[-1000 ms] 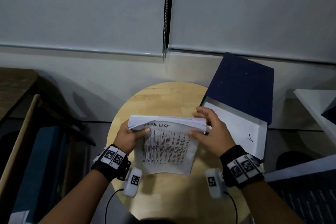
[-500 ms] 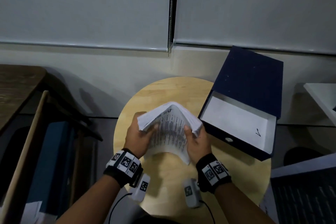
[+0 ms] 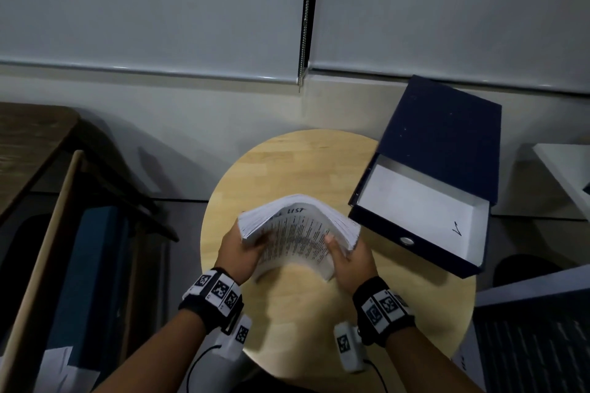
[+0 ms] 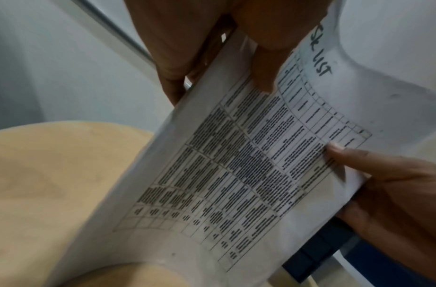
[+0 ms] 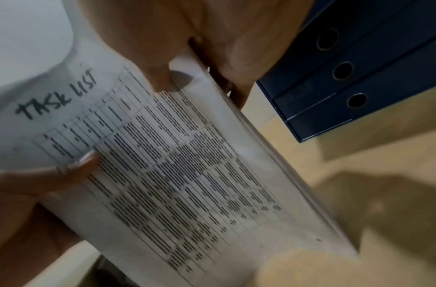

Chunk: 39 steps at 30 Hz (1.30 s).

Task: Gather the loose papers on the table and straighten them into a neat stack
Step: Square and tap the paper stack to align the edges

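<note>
A thick stack of white papers (image 3: pixel 298 233) with a printed table headed "TASK LIST" is held upright over the round wooden table (image 3: pixel 306 163), bowed into an arch toward me. My left hand (image 3: pixel 245 249) grips its left edge, thumb on the front sheet. My right hand (image 3: pixel 346 257) grips the right edge the same way. In the left wrist view the paper stack (image 4: pixel 236 174) fills the frame, with the left thumb (image 4: pixel 263 73) pressed on it. The right wrist view shows the paper stack (image 5: pixel 175 174) under the right thumb (image 5: pixel 158 77). The stack's bottom edge is blurred near the tabletop.
An open dark blue box file (image 3: pixel 427 182) with a white inside lies on the table's right part, close to the right hand. A dark wooden bench (image 3: pixel 35 143) stands at the left. A white wall and closed blinds (image 3: pixel 159 9) are behind. More blue files (image 5: pixel 359 73) show in the right wrist view.
The stack went from flat-topped and held wide to squeezed from both sides and bowed upward. Both hands moved closer together, now gripping the side edges lower down.
</note>
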{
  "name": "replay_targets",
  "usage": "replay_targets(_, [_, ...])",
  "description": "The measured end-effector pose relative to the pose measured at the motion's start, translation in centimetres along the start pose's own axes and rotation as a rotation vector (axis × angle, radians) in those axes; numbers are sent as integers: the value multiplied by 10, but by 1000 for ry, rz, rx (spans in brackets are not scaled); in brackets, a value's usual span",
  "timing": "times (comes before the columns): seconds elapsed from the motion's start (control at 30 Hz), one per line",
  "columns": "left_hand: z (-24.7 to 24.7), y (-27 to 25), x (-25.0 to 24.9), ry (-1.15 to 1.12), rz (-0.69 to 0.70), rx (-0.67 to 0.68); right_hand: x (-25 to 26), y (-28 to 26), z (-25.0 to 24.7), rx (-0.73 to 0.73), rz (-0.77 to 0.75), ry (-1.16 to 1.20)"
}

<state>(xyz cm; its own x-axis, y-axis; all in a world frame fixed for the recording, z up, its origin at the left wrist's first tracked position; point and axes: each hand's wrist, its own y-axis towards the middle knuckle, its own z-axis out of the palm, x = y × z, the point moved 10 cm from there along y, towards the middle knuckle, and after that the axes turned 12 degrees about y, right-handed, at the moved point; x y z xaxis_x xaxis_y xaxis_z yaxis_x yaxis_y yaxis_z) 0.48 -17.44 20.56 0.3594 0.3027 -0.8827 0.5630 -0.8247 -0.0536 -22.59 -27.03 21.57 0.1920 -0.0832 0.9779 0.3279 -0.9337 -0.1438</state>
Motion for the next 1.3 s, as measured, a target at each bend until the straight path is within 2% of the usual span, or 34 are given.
replay_targets(0.1, [-9, 4, -11, -59, 51, 1, 23, 1, -7, -33, -114, 66])
replay_targets(0.2, [-15, 4, -34, -215, 151, -2, 54, -3, -10, -44, -251, 127])
replay_targets(0.3, [-25, 3, -50, -343, 206, -54, 70, -2, -10, -77, -296, 197])
replay_targets(0.4, [-29, 6, -53, -344, 195, -116, 69, 1, -16, -175, -243, 224])
replay_targets(0.5, [-30, 11, -46, -413, 81, -159, 60, 8, -20, -253, -156, 225])
replay_targets(0.57, [-31, 14, -45, -422, 57, -183, 59, 11, -22, -272, -147, 222])
replay_targets(0.83, [-35, 20, -53, -401, 87, -222, 62, 20, -25, -240, -167, 200])
replay_targets(1.3, [-34, 25, -65, -369, 95, -192, 64, 31, -22, -171, -238, 241])
